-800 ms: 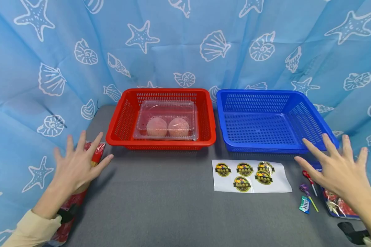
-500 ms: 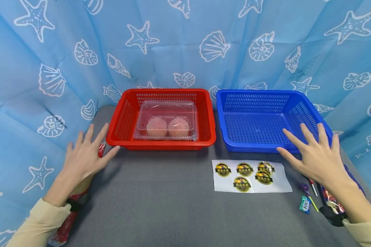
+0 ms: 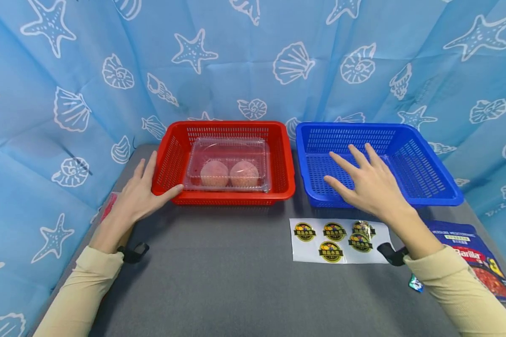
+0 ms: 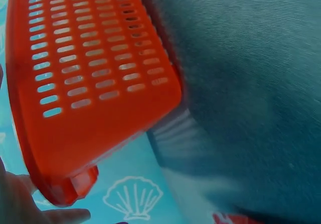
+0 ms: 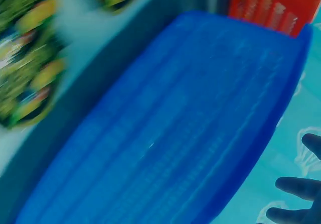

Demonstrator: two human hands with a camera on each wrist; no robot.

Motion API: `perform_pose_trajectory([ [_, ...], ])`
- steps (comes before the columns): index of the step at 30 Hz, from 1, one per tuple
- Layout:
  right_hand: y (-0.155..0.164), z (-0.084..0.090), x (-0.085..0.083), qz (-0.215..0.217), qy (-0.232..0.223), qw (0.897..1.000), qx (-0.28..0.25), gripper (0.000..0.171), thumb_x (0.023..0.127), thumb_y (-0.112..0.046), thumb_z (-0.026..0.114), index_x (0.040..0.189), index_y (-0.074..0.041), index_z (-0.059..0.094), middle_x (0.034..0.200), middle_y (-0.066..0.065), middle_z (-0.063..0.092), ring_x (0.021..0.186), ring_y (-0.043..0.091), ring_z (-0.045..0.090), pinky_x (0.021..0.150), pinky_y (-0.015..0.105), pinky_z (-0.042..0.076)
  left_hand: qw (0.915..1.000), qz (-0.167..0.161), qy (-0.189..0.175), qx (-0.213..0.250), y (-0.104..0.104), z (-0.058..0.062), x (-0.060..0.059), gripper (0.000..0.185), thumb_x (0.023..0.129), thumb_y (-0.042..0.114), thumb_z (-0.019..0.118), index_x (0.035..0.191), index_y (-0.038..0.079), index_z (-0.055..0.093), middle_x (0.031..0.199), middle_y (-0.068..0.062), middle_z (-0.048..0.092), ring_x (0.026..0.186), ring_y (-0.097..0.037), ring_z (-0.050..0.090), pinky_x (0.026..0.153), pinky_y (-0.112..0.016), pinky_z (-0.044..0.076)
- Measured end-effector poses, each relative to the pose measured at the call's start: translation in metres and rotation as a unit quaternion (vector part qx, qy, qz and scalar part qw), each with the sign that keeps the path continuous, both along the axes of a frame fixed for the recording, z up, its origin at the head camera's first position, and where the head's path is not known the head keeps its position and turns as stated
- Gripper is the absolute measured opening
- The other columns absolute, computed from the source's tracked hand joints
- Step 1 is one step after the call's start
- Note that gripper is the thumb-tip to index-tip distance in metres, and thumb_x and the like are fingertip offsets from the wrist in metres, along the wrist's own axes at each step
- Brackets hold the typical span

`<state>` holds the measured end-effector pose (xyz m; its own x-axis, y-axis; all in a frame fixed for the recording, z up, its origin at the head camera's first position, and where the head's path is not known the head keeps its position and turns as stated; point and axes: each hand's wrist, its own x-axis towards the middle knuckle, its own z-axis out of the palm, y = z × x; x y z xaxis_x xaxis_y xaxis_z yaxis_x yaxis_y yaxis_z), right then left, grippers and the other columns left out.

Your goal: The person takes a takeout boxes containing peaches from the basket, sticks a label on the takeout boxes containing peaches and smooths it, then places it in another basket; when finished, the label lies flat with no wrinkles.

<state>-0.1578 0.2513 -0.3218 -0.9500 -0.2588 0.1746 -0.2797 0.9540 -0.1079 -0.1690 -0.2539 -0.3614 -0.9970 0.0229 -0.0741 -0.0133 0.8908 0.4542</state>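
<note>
My left hand [image 3: 137,199] is at the left front corner of the red plastic basket [image 3: 232,195], fingers extended beside its left side and thumb by the front rim. In the left wrist view, fingertips [image 4: 65,215] show near the rim; whether they touch it I cannot tell. Inside the basket, a clear lidded plastic box [image 3: 227,152] holds two round pinkish fruits [image 3: 214,173]. My right hand [image 3: 373,187] hovers with spread fingers over the blue basket [image 3: 438,200], holding nothing. The right wrist view is blurred.
Before the baskets lies a white sheet [image 3: 312,255] of round black-and-gold stickers. A blue Barilla pouch [image 3: 489,276] and a small green wrapper [image 3: 415,283] are by my right forearm. A red package [image 3: 109,204] lies partly under my left arm. A patterned blue curtain [image 3: 236,47] hangs behind.
Both hands have moved inward and forward: the left to the red basket's corner, the right leftward over the blue basket. My right arm now covers the lollipops and uncovers the Barilla pouch.
</note>
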Motion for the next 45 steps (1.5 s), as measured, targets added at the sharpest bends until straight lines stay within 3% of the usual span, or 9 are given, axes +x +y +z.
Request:
perform_pose_trajectory([
  [6, -0.044, 0.008, -0.021, 0.014, -0.038, 0.998, -0.057, 0.066, 0.101, -0.058, 0.052, 0.159, -0.029, 0.039, 0.168, 0.022, 0.025, 0.156, 0.051, 0.016, 0.105, 0.083, 0.033, 0.9992, -0.002, -0.009, 0.039, 0.004, -0.004, -0.010, 0.122, 0.083, 0.073, 0.066, 0.164, 0.029, -0.015, 0.171, -0.024, 0.005, 0.146, -0.054, 0.025, 0.101, -0.072, 0.048],
  [14, -0.095, 0.004, -0.039, 0.063, -0.041, 0.985, -0.154, 0.064, 0.101, -0.048, 0.058, 0.157, -0.021, 0.043, 0.169, 0.021, 0.024, 0.157, 0.046, 0.018, 0.121, 0.072, 0.025, 0.9942, -0.034, -0.003, 0.102, 0.000, -0.010, -0.017, 0.121, 0.082, 0.063, 0.075, 0.165, 0.026, -0.004, 0.156, -0.017, 0.037, 0.137, -0.039, 0.042, 0.096, -0.059, 0.058],
  [17, -0.112, 0.002, -0.043, 0.078, -0.049, 0.980, -0.177, 0.064, 0.101, -0.045, 0.059, 0.157, -0.020, 0.043, 0.168, 0.022, 0.025, 0.156, 0.047, 0.021, 0.122, 0.071, 0.024, 0.9904, -0.052, -0.009, 0.127, -0.002, -0.010, -0.020, 0.117, 0.082, 0.058, 0.079, 0.164, 0.024, 0.003, 0.153, -0.013, 0.043, 0.133, -0.034, 0.047, 0.094, -0.055, 0.059],
  [21, -0.130, -0.002, -0.048, 0.086, -0.082, 0.968, -0.219, 0.067, 0.099, -0.042, 0.063, 0.158, -0.019, 0.040, 0.169, 0.021, 0.022, 0.155, 0.045, 0.023, 0.121, 0.071, 0.027, 0.9873, -0.046, -0.029, 0.149, -0.004, -0.011, -0.020, 0.118, 0.078, 0.059, 0.081, 0.163, 0.028, 0.005, 0.152, -0.009, 0.044, 0.130, -0.031, 0.050, 0.089, -0.049, 0.062],
  [29, -0.155, -0.019, -0.060, 0.072, -0.144, 0.945, -0.285, 0.075, 0.095, -0.041, 0.067, 0.160, -0.020, 0.036, 0.170, 0.021, 0.019, 0.159, 0.039, 0.016, 0.118, 0.070, 0.032, 0.9825, -0.021, -0.043, 0.180, -0.002, -0.014, -0.019, 0.123, 0.075, 0.062, 0.083, 0.163, 0.033, 0.003, 0.150, -0.009, 0.045, 0.126, -0.031, 0.052, 0.079, -0.038, 0.064],
  [37, -0.164, -0.032, -0.066, 0.011, -0.228, 0.929, -0.290, 0.086, 0.096, -0.045, 0.065, 0.165, -0.021, 0.020, 0.171, 0.017, 0.018, 0.160, 0.040, 0.010, 0.120, 0.068, 0.030, 0.9821, -0.016, -0.056, 0.179, -0.004, -0.012, -0.016, 0.125, 0.074, 0.064, 0.083, 0.163, 0.035, 0.000, 0.152, -0.010, 0.043, 0.130, -0.034, 0.049, 0.079, -0.040, 0.065],
  [42, -0.164, -0.033, -0.068, -0.005, -0.277, 0.910, -0.309, 0.089, 0.096, -0.038, 0.067, 0.165, -0.018, 0.015, 0.165, 0.016, 0.033, 0.150, 0.037, 0.036, 0.119, 0.060, 0.039, 0.9828, -0.021, -0.057, 0.175, -0.004, -0.011, -0.017, 0.125, 0.074, 0.063, 0.083, 0.163, 0.034, -0.001, 0.152, -0.009, 0.042, 0.129, -0.033, 0.049, 0.076, -0.037, 0.064],
  [45, -0.163, -0.034, -0.071, -0.004, -0.304, 0.892, -0.335, 0.089, 0.098, -0.034, 0.066, 0.166, -0.016, 0.012, 0.163, 0.016, 0.036, 0.145, 0.037, 0.042, 0.119, 0.057, 0.041, 0.9828, -0.020, -0.059, 0.174, -0.004, -0.011, -0.017, 0.124, 0.075, 0.062, 0.083, 0.162, 0.035, -0.001, 0.152, -0.009, 0.042, 0.128, -0.033, 0.049, 0.076, -0.035, 0.064],
])
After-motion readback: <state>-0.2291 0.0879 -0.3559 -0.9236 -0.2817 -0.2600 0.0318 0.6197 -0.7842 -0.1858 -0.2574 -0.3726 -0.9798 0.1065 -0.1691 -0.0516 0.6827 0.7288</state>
